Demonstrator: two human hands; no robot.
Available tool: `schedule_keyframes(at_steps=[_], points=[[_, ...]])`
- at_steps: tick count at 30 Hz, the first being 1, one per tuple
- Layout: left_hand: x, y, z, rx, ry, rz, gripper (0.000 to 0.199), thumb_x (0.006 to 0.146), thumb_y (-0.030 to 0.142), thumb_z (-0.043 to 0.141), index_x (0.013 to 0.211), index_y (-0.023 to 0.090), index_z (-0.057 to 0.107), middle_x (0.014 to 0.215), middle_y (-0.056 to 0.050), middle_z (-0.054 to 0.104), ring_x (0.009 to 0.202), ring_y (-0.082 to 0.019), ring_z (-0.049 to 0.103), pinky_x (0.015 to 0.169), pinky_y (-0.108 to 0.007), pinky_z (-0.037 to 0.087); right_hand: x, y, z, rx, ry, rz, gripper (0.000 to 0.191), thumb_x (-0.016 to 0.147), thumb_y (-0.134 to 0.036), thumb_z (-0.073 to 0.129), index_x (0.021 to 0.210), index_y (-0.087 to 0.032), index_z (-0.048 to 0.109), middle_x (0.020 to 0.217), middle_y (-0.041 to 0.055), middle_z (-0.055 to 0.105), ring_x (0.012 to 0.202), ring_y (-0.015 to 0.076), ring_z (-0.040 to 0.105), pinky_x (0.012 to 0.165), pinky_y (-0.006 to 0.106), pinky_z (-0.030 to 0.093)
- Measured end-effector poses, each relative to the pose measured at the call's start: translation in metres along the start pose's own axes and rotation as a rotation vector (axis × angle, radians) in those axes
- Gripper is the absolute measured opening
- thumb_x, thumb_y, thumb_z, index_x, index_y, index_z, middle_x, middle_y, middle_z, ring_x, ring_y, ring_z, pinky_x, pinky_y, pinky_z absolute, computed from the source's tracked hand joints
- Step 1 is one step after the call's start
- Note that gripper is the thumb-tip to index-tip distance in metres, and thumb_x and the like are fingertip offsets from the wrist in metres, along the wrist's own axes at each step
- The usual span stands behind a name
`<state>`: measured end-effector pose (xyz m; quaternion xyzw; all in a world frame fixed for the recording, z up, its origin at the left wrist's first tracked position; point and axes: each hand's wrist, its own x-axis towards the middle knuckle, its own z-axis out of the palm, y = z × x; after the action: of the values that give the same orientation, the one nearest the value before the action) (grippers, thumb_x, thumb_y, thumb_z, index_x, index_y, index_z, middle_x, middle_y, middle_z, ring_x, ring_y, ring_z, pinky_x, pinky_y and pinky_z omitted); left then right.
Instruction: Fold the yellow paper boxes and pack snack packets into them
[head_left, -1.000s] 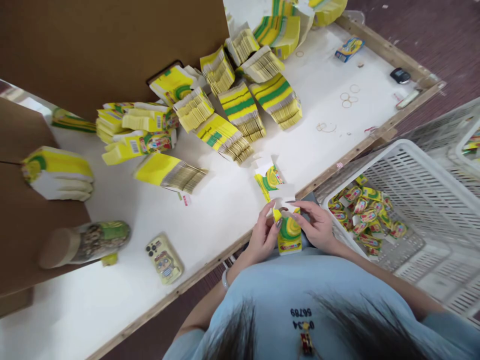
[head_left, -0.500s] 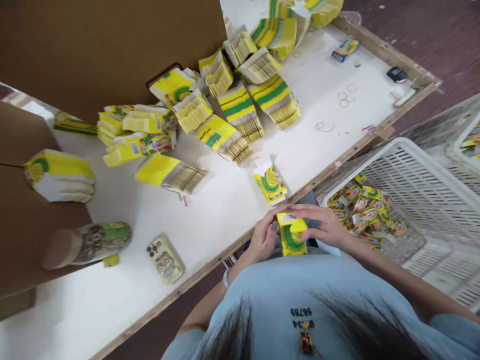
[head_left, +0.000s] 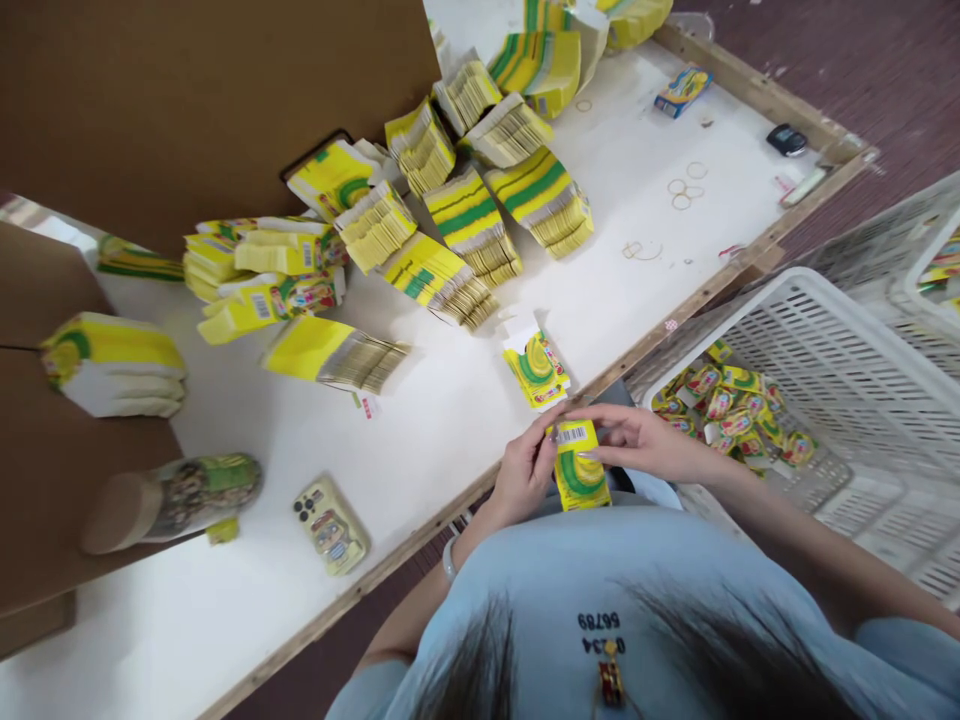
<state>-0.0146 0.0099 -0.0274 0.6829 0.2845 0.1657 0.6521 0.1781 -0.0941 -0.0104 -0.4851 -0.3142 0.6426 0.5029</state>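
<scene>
A yellow and green carton [head_left: 582,480] with a barcode on its end flap is held upright close to my body, just off the table's front edge. My left hand [head_left: 523,470] has its fingers wrapped round the carton's left side. My right hand [head_left: 649,440] reaches in from the right, its fingers bent and touching the carton's upper right. Just beyond my hands, an unfolded-topped yellow carton [head_left: 536,368] lies on the white table [head_left: 435,430].
Stacks of flattened yellow cartons [head_left: 439,280] lie across the table. A phone [head_left: 330,524] and a jar [head_left: 176,500] are on the left. White crate [head_left: 862,400] at right holds small packets [head_left: 742,405]. Cardboard boxes [head_left: 210,100] stand behind.
The carton's top flap, raised before under my right fingers, now lies down with its barcode fully showing. My right hand has shifted slightly up and right. The view has moved a little.
</scene>
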Motion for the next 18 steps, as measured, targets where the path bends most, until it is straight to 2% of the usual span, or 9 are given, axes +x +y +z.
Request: schedule_keyframes(at_steps=[2,4,7,9,11,12,14,16,18], points=[[-0.002,-0.004,-0.001,0.016,-0.017,0.013,0.051,0.106,0.042,0.044,0.15,0.019,0.054,0.138,-0.013,0.07,0.125,-0.023,0.068,0.108,-0.039,0.054,0.002,0.002,-0.001,0.038,-0.074,0.049,0.047,0.089,-0.042,0.075,0.131,-0.023,0.069,0.107,0.0055,0.08,0.092,0.018,0.078,0.079,0.034,0.067],[-0.002,-0.006,0.0,0.029,-0.055,0.007,0.053,0.107,0.041,0.041,0.154,0.019,0.049,0.125,-0.013,0.075,0.112,-0.022,0.072,0.1,-0.037,0.057,0.004,0.008,0.0,0.035,-0.045,0.048,0.046,0.091,-0.049,0.07,0.129,-0.024,0.071,0.106,0.0049,0.081,0.091,0.0173,0.078,0.075,0.032,0.067],[0.003,-0.006,-0.002,0.06,-0.102,-0.002,0.055,0.108,0.042,0.036,0.157,0.019,0.043,0.093,-0.007,0.075,0.078,-0.017,0.07,0.077,-0.031,0.06,-0.007,0.015,-0.016,-0.107,0.156,-0.007,0.045,0.092,-0.057,0.065,0.122,-0.024,0.074,0.105,0.0067,0.081,0.085,0.019,0.077,0.065,0.03,0.065],[0.01,-0.005,-0.007,0.076,-0.095,0.026,0.055,0.107,0.043,0.037,0.158,0.022,0.041,0.088,-0.004,0.071,0.066,-0.014,0.065,0.068,-0.028,0.057,-0.028,0.015,-0.046,-0.344,0.336,-0.033,0.047,0.094,-0.062,0.06,0.118,-0.026,0.074,0.103,0.0094,0.081,0.079,0.0222,0.077,0.061,0.034,0.063],[0.02,-0.006,-0.017,0.099,-0.02,0.065,0.054,0.106,0.043,0.042,0.156,0.023,0.042,0.096,-0.004,0.07,0.068,-0.013,0.064,0.068,-0.027,0.056,-0.054,0.009,-0.087,-0.721,0.535,-0.025,0.05,0.095,-0.068,0.051,0.117,-0.029,0.075,0.102,0.0139,0.079,0.076,0.0277,0.076,0.067,0.045,0.063],[0.025,-0.008,-0.023,0.112,0.042,0.078,0.053,0.105,0.043,0.044,0.154,0.023,0.045,0.1,-0.005,0.069,0.071,-0.013,0.065,0.067,-0.026,0.056,-0.065,0.005,-0.107,-0.937,0.623,-0.007,0.052,0.092,-0.07,0.053,0.113,-0.03,0.077,0.098,0.017,0.078,0.08,0.0336,0.076,0.074,0.053,0.061],[0.034,-0.013,-0.034,0.124,0.186,0.082,0.05,0.104,0.042,0.048,0.15,0.023,0.049,0.106,-0.007,0.067,0.075,-0.013,0.066,0.065,-0.024,0.055,-0.073,-0.007,-0.134,-1.296,0.806,-0.051,0.066,0.089,-0.073,0.054,0.129,-0.024,0.07,0.114,0.0269,0.073,0.112,0.0483,0.069,0.097,0.07,0.05],[0.04,-0.019,-0.041,0.095,0.316,0.071,0.047,0.103,0.039,0.05,0.146,0.023,0.052,0.108,-0.007,0.066,0.078,-0.012,0.066,0.063,-0.022,0.055,-0.056,-0.019,-0.138,-1.434,0.892,-0.165,0.078,0.091,-0.071,0.054,0.147,-0.018,0.056,0.133,0.0319,0.064,0.136,0.0511,0.054,0.112,0.071,0.039],[0.043,-0.024,-0.044,0.046,0.41,0.064,0.044,0.102,0.037,0.052,0.144,0.023,0.053,0.11,-0.008,0.066,0.08,-0.012,0.067,0.063,-0.022,0.055,-0.016,-0.026,-0.12,-1.362,0.862,-0.31,0.081,0.093,-0.069,0.053,0.154,-0.017,0.046,0.144,0.0298,0.058,0.142,0.0459,0.05,0.116,0.065,0.039]])
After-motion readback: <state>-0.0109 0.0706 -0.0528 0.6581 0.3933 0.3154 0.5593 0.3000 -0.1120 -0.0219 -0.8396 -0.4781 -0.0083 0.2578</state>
